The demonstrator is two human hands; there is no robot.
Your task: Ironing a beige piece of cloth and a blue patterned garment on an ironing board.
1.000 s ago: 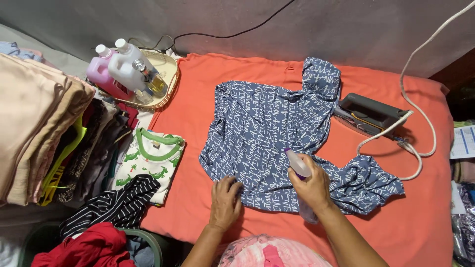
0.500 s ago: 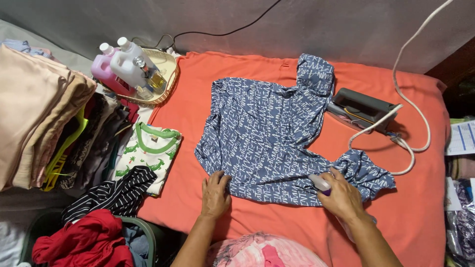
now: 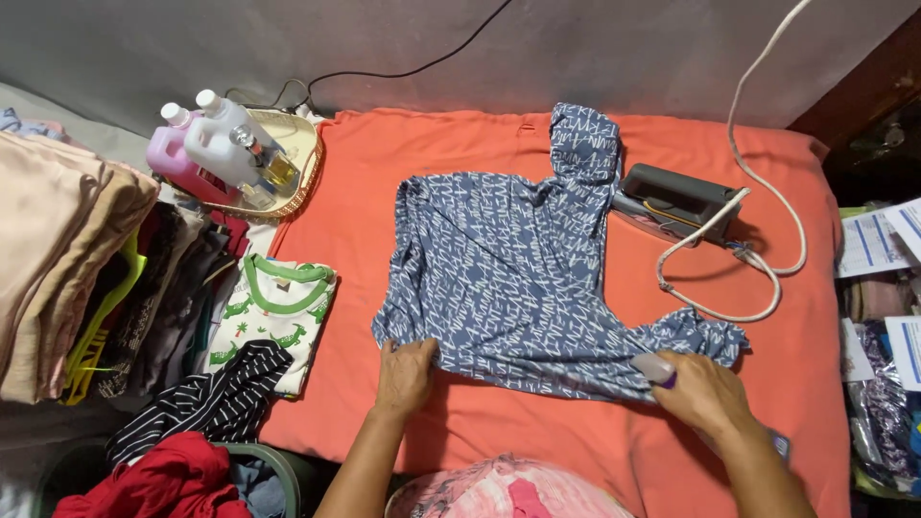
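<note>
Inventory, head view, all placed rel. to the blue patterned shirt, which I see spread flat mid-way on the orange padded surface, one sleeve up at the far edge, other sleeve bunched at the near right.

1. Left hand – at shirt's near-left hem corner; fingers curled narrow, pinching the fabric edge, thumb on top.
2. Right hand – at shirt's near-right, just below the bunched sleeve; fingers closed round a small white-and-purple object, prob. a spray bottle, can't tell for sure. Its tip touches the hem.
3. Iron – dark grey, lying right of shirt, touching the upper sleeve; white cord loops to its right and runs off the top.
4. Wicker tray – far left of shirt, off the orange edge; holds a pink bottle, a white bottle, small amber bottle beside them.
5. Folded white top w/ green trim – left of shirt, near, apart from it.
6. Black-and-white striped garment – left, nearer me than item 5.
7. Beige folded stack – far left.
8. Red cloth – lower left, in a basket.
9. Papers – far right, beyond the orange edge.
</note>
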